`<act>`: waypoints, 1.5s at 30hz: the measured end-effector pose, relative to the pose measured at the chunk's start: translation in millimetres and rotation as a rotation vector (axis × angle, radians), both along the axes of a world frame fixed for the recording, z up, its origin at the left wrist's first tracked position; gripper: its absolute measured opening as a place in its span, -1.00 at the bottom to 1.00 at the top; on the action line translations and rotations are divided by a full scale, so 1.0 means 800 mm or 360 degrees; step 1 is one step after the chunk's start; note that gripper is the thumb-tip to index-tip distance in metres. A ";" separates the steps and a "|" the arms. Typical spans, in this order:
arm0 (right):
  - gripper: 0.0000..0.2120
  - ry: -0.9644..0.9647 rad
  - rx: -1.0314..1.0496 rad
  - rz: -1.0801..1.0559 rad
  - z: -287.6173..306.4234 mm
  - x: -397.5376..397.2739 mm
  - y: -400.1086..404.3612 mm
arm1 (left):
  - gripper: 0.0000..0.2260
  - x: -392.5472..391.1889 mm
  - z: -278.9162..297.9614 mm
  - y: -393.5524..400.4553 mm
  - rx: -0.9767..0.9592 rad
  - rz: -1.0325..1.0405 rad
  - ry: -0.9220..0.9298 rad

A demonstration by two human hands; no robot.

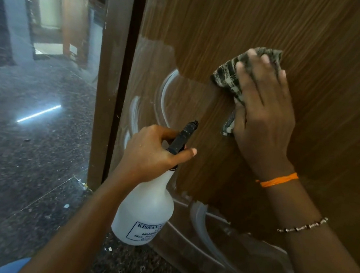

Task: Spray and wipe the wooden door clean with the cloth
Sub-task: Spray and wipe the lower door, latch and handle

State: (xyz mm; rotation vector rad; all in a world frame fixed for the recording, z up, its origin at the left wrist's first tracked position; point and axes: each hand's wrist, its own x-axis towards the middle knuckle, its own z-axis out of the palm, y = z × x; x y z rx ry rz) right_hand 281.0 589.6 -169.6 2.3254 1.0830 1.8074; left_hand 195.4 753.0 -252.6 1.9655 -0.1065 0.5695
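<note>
Two hands are seen at work. At nine o'clock, open speckled floor (24,162) is bounded by the dark door frame (122,84). At six o'clock, a white spray bottle (145,211) is gripped at its neck by the left hand (149,153), fingers curled round the black trigger head. At two o'clock, the checked cloth (229,74) is pressed flat against the wooden door (234,18) by the spread right hand (265,115). Bare door panel is left above and to the right.
</note>
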 end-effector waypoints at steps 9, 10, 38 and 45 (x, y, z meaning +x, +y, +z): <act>-0.37 0.0125 -0.1429 -0.0089 -0.184 0.004 -0.010 | -0.77 -0.007 -0.012 0.026 -0.0145 0.0102 0.0029; -0.38 0.0104 -0.1572 -0.0114 -0.192 0.003 -0.013 | -0.77 -0.008 -0.012 0.029 -0.0142 0.0119 0.0029; -0.48 0.0135 -0.1296 0.0076 -0.149 0.014 0.028 | -0.74 -0.003 -0.017 0.051 -0.0250 0.0111 0.0043; -0.42 -0.0036 -0.0449 -0.0203 -0.001 0.021 0.057 | -0.74 -0.001 -0.013 0.054 -0.0226 0.0241 0.0014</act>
